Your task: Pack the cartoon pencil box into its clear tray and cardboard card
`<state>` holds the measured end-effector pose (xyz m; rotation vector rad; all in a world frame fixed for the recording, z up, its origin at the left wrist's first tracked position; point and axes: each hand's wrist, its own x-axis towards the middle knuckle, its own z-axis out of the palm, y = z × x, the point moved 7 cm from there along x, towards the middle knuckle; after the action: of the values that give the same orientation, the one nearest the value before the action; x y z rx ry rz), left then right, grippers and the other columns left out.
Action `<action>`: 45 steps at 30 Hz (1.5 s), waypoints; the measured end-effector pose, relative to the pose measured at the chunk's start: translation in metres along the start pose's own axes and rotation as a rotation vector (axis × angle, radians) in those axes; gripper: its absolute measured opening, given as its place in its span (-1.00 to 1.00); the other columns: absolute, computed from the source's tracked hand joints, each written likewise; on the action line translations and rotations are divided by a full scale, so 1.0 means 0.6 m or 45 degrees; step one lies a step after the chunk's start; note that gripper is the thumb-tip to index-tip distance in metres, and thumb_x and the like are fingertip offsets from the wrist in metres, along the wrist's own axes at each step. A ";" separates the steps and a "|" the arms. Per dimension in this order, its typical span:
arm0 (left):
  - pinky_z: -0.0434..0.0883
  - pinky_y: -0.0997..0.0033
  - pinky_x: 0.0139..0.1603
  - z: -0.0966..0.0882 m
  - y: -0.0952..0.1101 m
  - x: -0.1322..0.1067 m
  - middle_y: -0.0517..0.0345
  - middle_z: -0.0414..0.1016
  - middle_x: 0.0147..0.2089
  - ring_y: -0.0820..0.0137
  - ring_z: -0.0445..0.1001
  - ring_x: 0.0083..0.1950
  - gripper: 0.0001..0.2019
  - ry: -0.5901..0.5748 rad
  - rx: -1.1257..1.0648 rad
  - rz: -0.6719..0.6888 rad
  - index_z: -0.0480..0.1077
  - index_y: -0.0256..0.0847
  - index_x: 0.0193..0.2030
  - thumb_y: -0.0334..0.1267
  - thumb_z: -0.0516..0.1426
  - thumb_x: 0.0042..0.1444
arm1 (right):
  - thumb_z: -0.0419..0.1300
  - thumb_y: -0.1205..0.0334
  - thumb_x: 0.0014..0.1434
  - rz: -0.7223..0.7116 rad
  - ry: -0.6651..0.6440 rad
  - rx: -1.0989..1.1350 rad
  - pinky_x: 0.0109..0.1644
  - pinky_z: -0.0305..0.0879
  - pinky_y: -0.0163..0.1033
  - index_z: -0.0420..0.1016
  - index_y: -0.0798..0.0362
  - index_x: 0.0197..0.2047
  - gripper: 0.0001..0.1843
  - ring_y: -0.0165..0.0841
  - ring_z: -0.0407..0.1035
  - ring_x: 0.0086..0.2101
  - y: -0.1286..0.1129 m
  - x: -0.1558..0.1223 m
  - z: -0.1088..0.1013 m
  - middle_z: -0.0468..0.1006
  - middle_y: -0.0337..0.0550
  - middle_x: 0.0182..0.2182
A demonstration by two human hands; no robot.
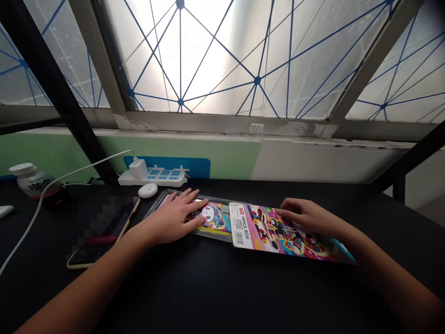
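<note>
2 things under the hands: clear plastic rectangular case (pixel 163 202) w/ a yellow-and-pink cartoon-print insert (pixel 217 221), plus a glossy multicolour card pencil-box pack (pixel 274 232) w/ white barcode panel, printed "PENCIL BOX".
Left hand (pixel 170 222): palm down on the case, fingers spread and flat, covering part of the insert. Released, not clenched, no pinch visible.
Right hand (pixel 306 215): fingers lightly curved over the far part of the pack. Looks like resting contact, no clear grip, thumb hard to see.
Where stuff sits: both lie flat on the matte black desk (pixel 222 287), roughly end to end, pack's barcode end right up against the case. Can't tell if they're joined or if one overlaps the other.
Handling tip: prob best w/ flat palms & even pressure, since glossy card and slick plastic look easy to skid on that desk.
Close by: cream-cased smartphone (pixel 104 232), screen pixelated, just beside the case near the left wrist. White oval wireless mouse (pixel 148 190) just past the case's far edge.
Possible snags: phone sits tight to the left forearm, mouse is close to the left fingers.
Back of desk: white power strip (pixel 153 177), white charger cube (pixel 138 169), thin white cable (pixel 41 204) running off left, clear plastic jar w/ white cap (pixel 31 181).
Above: frosted window panes w/ blue tape lines (pixel 225 55).
</note>
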<state>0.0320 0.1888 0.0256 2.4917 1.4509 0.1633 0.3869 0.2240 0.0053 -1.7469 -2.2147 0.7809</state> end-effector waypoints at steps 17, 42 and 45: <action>-0.14 -0.30 0.42 0.006 0.015 -0.005 0.07 -0.16 0.55 -0.03 -0.19 0.55 -0.35 0.005 -0.009 0.014 0.12 0.16 0.45 0.31 -0.10 0.31 | 0.18 -0.30 0.14 -0.003 0.184 0.031 -0.39 0.26 -0.23 0.62 -0.03 -0.28 -0.50 -0.25 0.43 -0.39 -0.053 -0.003 0.013 0.61 -0.16 -0.41; -0.07 -0.32 0.40 0.011 0.033 -0.004 -0.02 0.02 0.52 -0.07 -0.05 0.52 -0.34 0.102 0.019 0.015 0.22 0.09 0.41 0.31 -0.05 0.28 | 0.15 -0.29 0.17 0.078 0.297 0.088 -0.44 0.24 -0.24 0.53 -0.02 -0.29 -0.52 -0.29 0.42 -0.46 -0.072 -0.027 0.016 0.58 -0.19 -0.48; -0.17 -0.31 0.43 0.014 0.066 -0.008 -0.02 -0.02 0.53 -0.05 -0.10 0.53 -0.35 0.159 -0.128 0.045 0.22 0.00 0.41 0.25 -0.02 0.30 | 0.12 -0.27 0.21 0.043 0.314 0.047 -0.41 0.26 -0.22 0.51 -0.04 -0.29 -0.55 -0.27 0.43 -0.44 -0.093 -0.025 0.036 0.60 -0.17 -0.44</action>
<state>0.0647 0.1649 0.0285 2.4656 1.4084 0.3952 0.3337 0.1954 0.0188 -1.7613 -2.0026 0.5740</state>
